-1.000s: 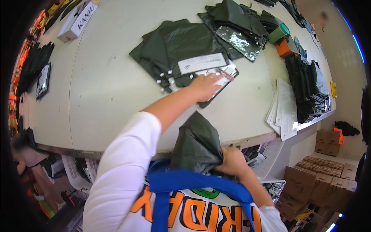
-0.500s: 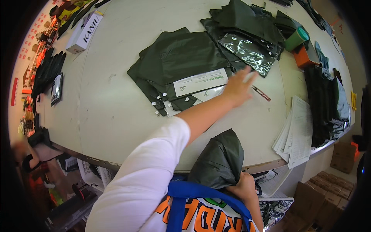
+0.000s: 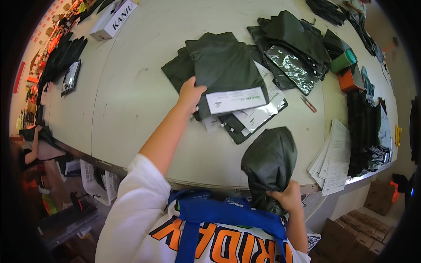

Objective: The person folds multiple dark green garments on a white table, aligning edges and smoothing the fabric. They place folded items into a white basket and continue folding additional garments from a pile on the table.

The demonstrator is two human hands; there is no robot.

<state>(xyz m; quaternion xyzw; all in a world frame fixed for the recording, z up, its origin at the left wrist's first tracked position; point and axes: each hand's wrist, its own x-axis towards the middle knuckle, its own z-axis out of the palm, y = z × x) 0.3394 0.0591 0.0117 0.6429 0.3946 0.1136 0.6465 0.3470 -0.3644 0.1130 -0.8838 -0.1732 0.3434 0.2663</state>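
Note:
My left hand [image 3: 192,97] grips the left edge of the top dark green fabric piece [image 3: 228,70], thumb over it. This piece carries a broad white printed label [image 3: 237,100] along its near edge and lies on a fanned stack. More labelled pieces [image 3: 263,115] show beneath it. At the table's near edge my right hand [image 3: 287,197] is closed round the lower part of a bunched dark green fabric piece [image 3: 271,151]. Its upper part puffs out like a bag above my fist.
Thread snips [image 3: 308,104] lie right of the stack, near a second dark pile [image 3: 291,48] with a glossy packet. Further right are a green cylinder [image 3: 343,61], an orange box [image 3: 350,79], paper sheets [image 3: 337,158] and folded dark garments [image 3: 362,131]. A white box [image 3: 113,21] stands far left.
My left hand has moved from the stack's right side to its left edge and taken hold of the top piece. My right hand has raised the bunched fabric slightly and shifted it right.

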